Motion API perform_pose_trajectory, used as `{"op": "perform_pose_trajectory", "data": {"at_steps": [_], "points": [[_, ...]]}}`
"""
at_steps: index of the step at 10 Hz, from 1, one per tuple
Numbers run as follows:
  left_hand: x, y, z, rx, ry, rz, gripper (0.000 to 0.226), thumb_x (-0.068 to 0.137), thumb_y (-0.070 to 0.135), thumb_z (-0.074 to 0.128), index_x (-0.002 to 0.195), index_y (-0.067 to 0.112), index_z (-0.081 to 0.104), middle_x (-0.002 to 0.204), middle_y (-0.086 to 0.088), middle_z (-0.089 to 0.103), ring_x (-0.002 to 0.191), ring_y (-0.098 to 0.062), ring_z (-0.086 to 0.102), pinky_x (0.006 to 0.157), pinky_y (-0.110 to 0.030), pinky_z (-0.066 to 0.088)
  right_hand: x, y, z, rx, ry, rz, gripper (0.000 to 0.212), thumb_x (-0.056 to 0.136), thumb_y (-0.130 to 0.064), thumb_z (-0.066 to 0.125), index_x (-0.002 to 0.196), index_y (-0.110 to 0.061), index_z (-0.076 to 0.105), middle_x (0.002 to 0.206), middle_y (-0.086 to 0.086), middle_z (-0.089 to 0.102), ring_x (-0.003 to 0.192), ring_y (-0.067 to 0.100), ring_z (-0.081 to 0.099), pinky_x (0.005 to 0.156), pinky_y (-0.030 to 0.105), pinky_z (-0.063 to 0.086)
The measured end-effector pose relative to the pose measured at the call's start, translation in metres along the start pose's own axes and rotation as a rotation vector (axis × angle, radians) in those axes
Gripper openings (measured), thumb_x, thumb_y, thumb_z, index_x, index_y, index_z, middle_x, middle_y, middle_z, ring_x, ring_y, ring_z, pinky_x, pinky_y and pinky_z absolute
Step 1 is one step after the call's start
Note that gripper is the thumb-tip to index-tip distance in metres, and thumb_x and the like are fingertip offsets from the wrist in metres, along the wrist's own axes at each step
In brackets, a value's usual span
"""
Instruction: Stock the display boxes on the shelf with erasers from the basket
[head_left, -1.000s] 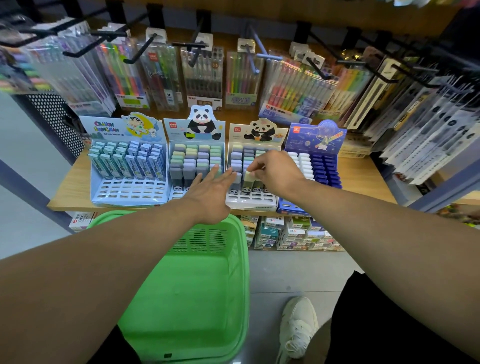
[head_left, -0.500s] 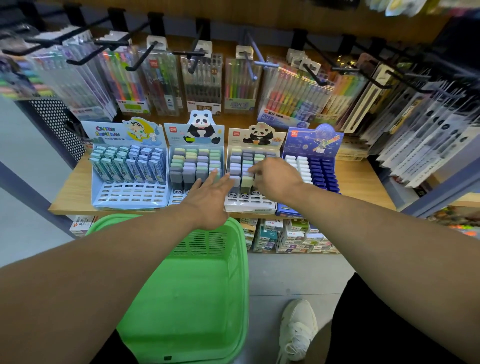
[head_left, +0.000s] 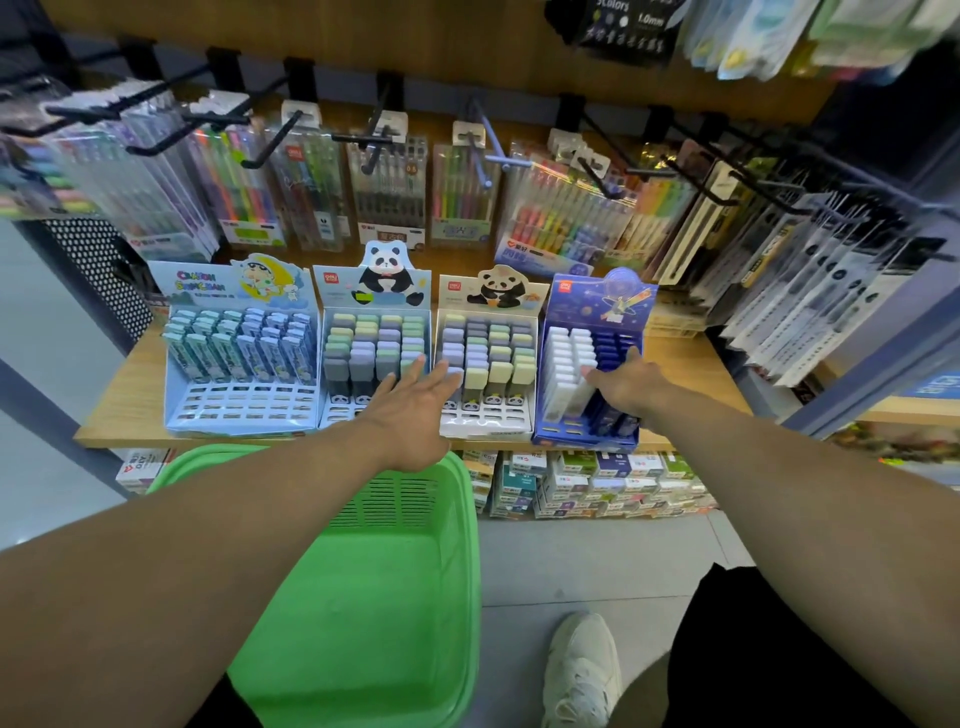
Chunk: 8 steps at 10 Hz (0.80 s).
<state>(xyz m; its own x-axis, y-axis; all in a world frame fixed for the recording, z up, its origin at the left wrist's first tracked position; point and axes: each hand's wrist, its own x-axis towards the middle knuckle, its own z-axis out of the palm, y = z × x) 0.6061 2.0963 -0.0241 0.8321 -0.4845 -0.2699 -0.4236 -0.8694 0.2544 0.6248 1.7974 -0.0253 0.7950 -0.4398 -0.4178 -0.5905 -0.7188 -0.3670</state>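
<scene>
Both arms stretched fwd over the green basket (head_left: 363, 597). My left hand (head_left: 415, 410) is flat, fingers straight & spread, grip released, tips at the front erasers (head_left: 488, 376) between the two panda display boxes (head_left: 485, 415). My right hand (head_left: 626, 387) lies on the dark blue box (head_left: 587, 436), fingers relaxed, holding nothing. All on the shelf (head_left: 130, 395).

**Shop aisle, fixtures and surroundings**

A light wooden shelf board (head_left: 132, 395) ran across the view, backed by a wooden panel wall (head_left: 363, 47). Black metal peg hooks (head_left: 270, 145) projected from the wall, carrying clear plastic packs of coloured pens (head_left: 462, 197). Small boxed stock (head_left: 597, 483) sat packed under the board. The floor was pale grey tile (head_left: 571, 561). A black perforated metal panel (head_left: 98, 270) stood at far left. Lighting was even and bright.
</scene>
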Motion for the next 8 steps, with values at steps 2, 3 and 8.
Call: {"op": "perform_pose_trajectory", "data": {"at_steps": [2,3,8], "points": [[0.001,0.002,0.001,-0.010,0.000,-0.011,0.091,0.093,0.032,0.063,0.158,0.024,0.000,0.165,0.003,-0.011,0.151,-0.021,-0.015,0.122,-0.046,-0.003,0.008,0.005,-0.001,0.030,-0.005,-0.039,0.104,0.090,-0.069,0.054,0.161,-0.020,-0.004,0.166,0.010,0.014,0.108,0.039,0.063,0.089,0.052,0.056],[0.002,0.001,0.002,-0.016,-0.002,-0.009,0.092,0.093,0.033,0.063,0.158,0.024,-0.001,0.165,0.003,-0.012,0.151,-0.021,-0.015,0.121,-0.046,-0.004,0.011,0.004,0.000,0.030,0.015,-0.051,0.102,0.092,-0.068,0.054,0.161,-0.019,-0.003,0.165,0.010,0.016,0.108,0.038,0.063,0.087,0.050,0.056],[-0.036,-0.008,-0.037,-0.368,0.081,-0.157,0.085,0.093,0.031,0.066,0.158,0.024,0.013,0.164,-0.004,0.015,0.119,-0.025,0.055,0.100,-0.031,0.040,-0.041,-0.004,-0.032,0.245,0.049,-0.013,0.061,0.100,-0.041,0.060,0.142,0.001,0.046,0.145,0.022,0.049,0.128,0.040,0.051,0.107,0.056,0.043]]}}
